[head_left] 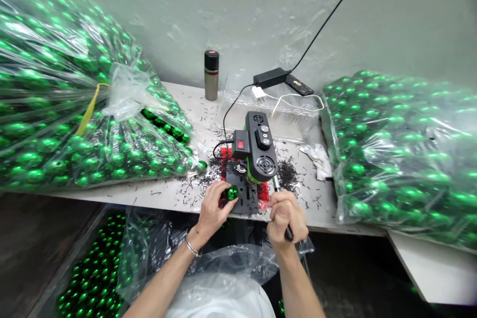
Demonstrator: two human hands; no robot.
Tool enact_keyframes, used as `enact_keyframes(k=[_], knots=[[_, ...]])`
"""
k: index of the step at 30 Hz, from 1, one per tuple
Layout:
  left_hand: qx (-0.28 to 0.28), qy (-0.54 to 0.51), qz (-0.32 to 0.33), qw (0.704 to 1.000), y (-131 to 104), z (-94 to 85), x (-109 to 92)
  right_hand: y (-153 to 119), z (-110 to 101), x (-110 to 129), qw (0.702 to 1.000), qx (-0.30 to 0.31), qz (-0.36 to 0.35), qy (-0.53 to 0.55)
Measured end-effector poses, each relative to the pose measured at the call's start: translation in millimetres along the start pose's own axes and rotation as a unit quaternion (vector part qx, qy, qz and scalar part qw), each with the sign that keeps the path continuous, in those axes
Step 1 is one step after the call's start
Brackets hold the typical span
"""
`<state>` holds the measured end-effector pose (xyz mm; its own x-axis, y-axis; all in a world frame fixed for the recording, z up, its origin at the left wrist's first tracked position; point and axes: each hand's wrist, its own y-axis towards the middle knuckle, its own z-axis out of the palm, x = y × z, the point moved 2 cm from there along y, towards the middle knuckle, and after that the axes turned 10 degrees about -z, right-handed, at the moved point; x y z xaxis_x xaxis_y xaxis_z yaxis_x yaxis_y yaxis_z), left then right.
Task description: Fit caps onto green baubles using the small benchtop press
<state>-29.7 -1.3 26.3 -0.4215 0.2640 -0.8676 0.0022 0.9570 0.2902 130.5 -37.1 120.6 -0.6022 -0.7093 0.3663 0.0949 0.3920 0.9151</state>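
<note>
My left hand (215, 204) pinches a shiny green ball (233, 192) between thumb and fingers, low over the front of a black slotted base plate (242, 198). Wrapped in a fist, my right hand (287, 216) grips a lever handle (288, 233) with a black end, at the right side of a small black bench machine (261, 149). The machine has round vents, buttons and a box with a red switch (240, 145). Its working end under the head is partly hidden. Red material (263, 193) shows beneath the base plate.
Clear plastic bags of green balls stand left (55, 109) and right (402, 154). Small black scraps (288, 174) litter the white table. Behind are a bottle (211, 77), a power adapter (270, 77), a phone (299, 85) and a white cable. More green balls (97, 268) lie below, by plastic sheeting.
</note>
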Motion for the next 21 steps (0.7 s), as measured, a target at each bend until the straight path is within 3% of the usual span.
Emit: enact_keyframes(k=[7,11,13,15,18,21], knots=[[-0.074,0.031,-0.018,0.997,-11,-41.2,3,-4,0,-3,1.000,-0.017,-0.003,-0.005],[-0.081,0.018,-0.024,0.996,-14,-49.9,5,-2,1,-3,1.000,-0.015,-0.008,-0.007],[-0.073,-0.012,-0.065,0.995,-14,-47.6,5,-1,1,-3,1.000,-0.017,-0.011,-0.003],[-0.052,-0.082,-0.146,0.985,-11,-40.8,6,0,1,-2,1.000,-0.016,-0.011,-0.006],[0.008,-0.238,-0.268,0.933,-3,-24.1,2,7,1,2,1.000,-0.016,0.006,-0.018],[0.055,-0.343,-0.312,0.884,9,-8.0,-9,18,1,7,0.999,-0.022,0.026,-0.021]])
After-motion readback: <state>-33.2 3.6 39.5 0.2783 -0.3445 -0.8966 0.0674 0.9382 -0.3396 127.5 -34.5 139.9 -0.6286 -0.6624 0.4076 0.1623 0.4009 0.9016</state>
